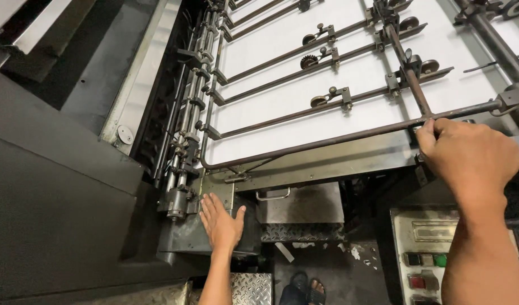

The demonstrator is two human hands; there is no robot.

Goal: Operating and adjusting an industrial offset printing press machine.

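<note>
Two hands are seen: right hand [468,155] clamped on the rusty round steel crossbar [327,138], right of centre; left hand [221,223] flat, fingers spread, on the grey machine frame [183,234]. Bar judged rigid, heavy; best gripped near ends.

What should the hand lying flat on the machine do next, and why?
Probably lift off the metal frame plate and move up to the rusty bar. The left hand lies flat and open on the plate, gripping nothing, while the right hand alone is closed around that bar, which runs along the near edge of the white sheet.
</note>
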